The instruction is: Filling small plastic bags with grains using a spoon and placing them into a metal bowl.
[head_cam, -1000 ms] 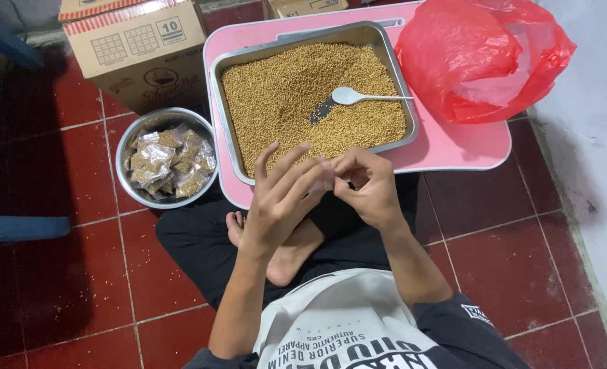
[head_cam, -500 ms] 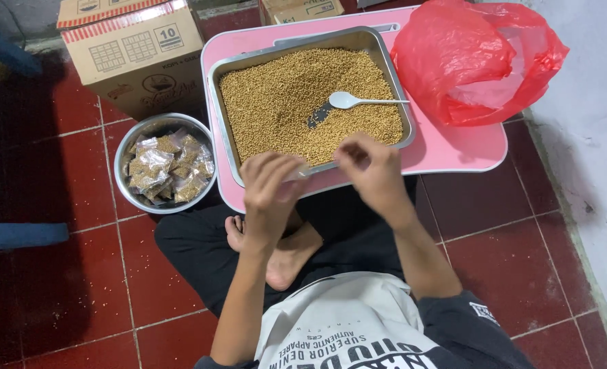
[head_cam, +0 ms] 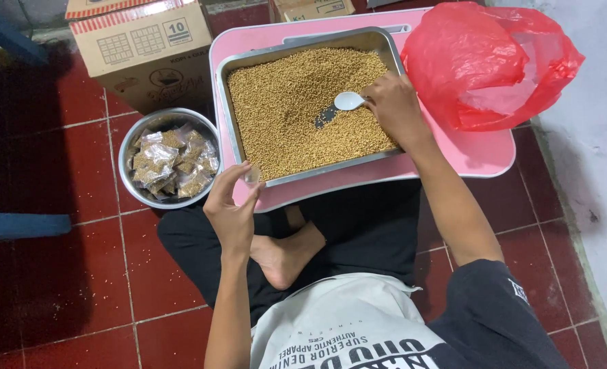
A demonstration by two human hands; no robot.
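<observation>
gripping the white spoon [head_cam: 348, 101] by its handle, my right hand [head_cam: 392, 102] has its fingers curled shut over the metal tray [head_cam: 229, 123] of tan grain [head_cam: 296, 116], bowl end resting in the heap. my left hand [head_cam: 231, 208] sits at the tray's near corner, fingers half-open, pinching a small clear packet [head_cam: 252, 175]. the packet mouth looks narrow, so i judge a full scoop could spill onto the pink table [head_cam: 481, 154] or red floor tiles [head_cam: 64, 273]. filled packets lie in the steel bowl [head_cam: 134, 137] just beside.
</observation>
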